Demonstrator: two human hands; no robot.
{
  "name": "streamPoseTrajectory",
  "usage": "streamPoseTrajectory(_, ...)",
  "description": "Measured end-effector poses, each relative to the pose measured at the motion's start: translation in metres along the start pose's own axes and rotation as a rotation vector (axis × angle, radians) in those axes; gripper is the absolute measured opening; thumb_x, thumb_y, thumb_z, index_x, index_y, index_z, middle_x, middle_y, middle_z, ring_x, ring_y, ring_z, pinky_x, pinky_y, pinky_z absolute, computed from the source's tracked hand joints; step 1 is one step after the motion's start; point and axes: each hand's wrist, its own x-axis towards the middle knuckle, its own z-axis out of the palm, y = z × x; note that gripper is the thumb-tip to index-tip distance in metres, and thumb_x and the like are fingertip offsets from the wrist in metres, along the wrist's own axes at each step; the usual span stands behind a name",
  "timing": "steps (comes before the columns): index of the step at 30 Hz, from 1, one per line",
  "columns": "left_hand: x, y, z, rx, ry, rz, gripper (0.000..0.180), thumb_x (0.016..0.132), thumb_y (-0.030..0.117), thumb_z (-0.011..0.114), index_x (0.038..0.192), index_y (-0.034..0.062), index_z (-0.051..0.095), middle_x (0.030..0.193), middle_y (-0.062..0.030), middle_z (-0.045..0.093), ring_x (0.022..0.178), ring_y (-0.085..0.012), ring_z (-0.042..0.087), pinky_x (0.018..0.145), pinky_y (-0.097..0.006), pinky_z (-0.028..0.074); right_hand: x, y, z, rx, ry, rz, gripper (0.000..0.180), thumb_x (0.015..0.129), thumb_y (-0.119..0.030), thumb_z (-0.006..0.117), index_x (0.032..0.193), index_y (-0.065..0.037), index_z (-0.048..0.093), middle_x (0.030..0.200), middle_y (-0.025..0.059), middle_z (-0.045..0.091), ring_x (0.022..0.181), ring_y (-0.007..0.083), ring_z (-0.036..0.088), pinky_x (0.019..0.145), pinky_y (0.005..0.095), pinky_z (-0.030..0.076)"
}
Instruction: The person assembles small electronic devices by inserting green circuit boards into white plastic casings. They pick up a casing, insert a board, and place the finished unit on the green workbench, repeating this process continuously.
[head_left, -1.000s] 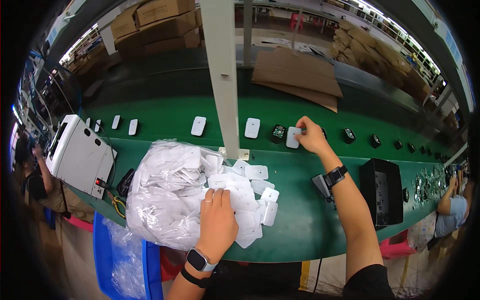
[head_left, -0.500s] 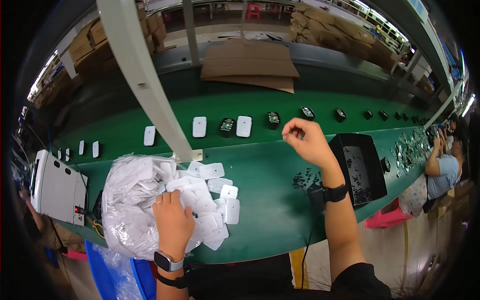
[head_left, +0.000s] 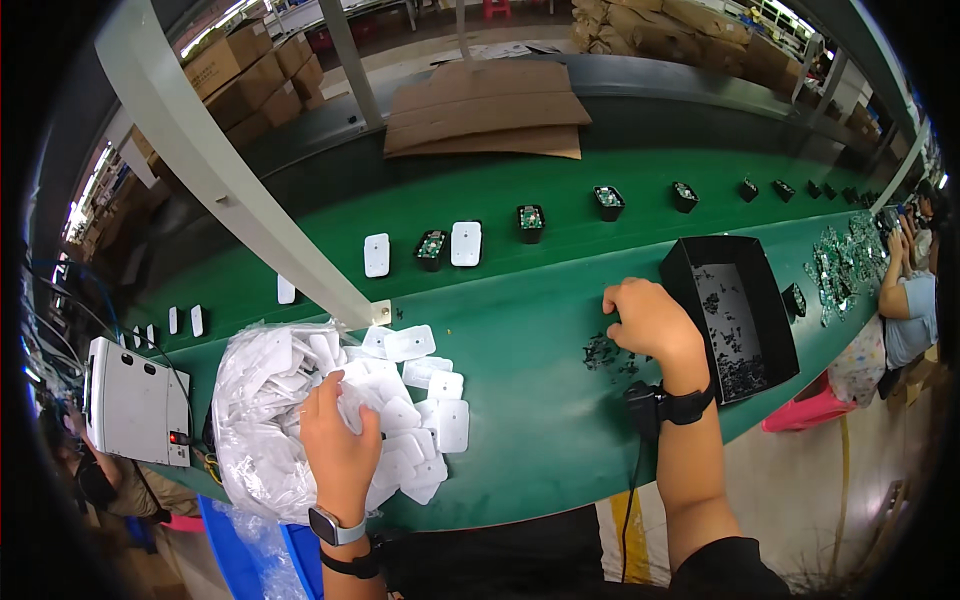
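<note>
My left hand [head_left: 340,440] rests on a heap of white plastic covers [head_left: 400,412], its fingers stretched out and thumb apart. Beside it, more of these covers fill a clear plastic bag [head_left: 258,425]. My right hand [head_left: 655,322] is over the green bench, fingers curled in. Whatever its fingertips might hold is hidden. Just below it lies a scatter of small black pieces [head_left: 600,352]. To its right stands a black open box [head_left: 778,330] with more small black pieces inside.
Along the green belt [head_left: 330,210] sit black housings with circuit boards [head_left: 530,222] and white-covered units [head_left: 466,243]. A pale post [head_left: 235,200] rises at left. A white machine [head_left: 135,400] stands far left. Green boards [head_left: 845,262] lie by a co-worker [head_left: 905,300] at right.
My right hand has come down from near the belt to the small black pieces. My left hand stays at the covers, fingers a little straighter. The whole view has shifted slightly.
</note>
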Motion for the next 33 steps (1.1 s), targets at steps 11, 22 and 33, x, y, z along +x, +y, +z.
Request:
streamPoseTrajectory(11, 0.002, -0.001, 0.0, -0.038, -0.086, 0.103, 0.041, 0.08, 0.005, 0.068, 0.121, 0.0021, 0.066, 0.106, -0.0185, 0.061, 0.096, -0.0365, 0.063, 0.081, -0.044, 0.051, 0.016, -0.013, 0.004, 0.149, 0.235, -0.135, 0.01, 0.073, -0.001, 0.068, 0.083, 0.0, 0.07, 0.089, 0.0209, 0.068, 0.085, 0.0389, 0.069, 0.075, 0.046, 0.056)
streamPoseTrajectory(22, -0.017, 0.003, -0.015, -0.103, -0.063, 0.073, 0.051, 0.082, 0.012, 0.072, 0.13, -0.0001, 0.058, 0.131, -0.0254, 0.055, 0.119, -0.0436, 0.055, 0.099, -0.05, 0.045, 0.12, -0.145, 0.073, 0.219, 0.34, -0.06, 0.05, 0.085, -0.036, 0.078, 0.109, 0.004, 0.059, 0.093, 0.0256, 0.068, 0.084, 0.0433, 0.07, 0.075, 0.0495, 0.058)
streamPoseTrajectory(33, -0.029, -0.012, -0.036, -0.318, -0.036, 0.055, 0.042, 0.081, 0.004, 0.071, 0.121, -0.0027, 0.062, 0.124, -0.0236, 0.059, 0.115, -0.0422, 0.059, 0.099, -0.046, 0.048, 0.138, -0.163, 0.105, 0.073, 0.416, 0.076, 0.046, 0.078, -0.033, 0.081, 0.102, 0.004, 0.066, 0.092, 0.0221, 0.068, 0.082, 0.0406, 0.071, 0.072, 0.0471, 0.06)
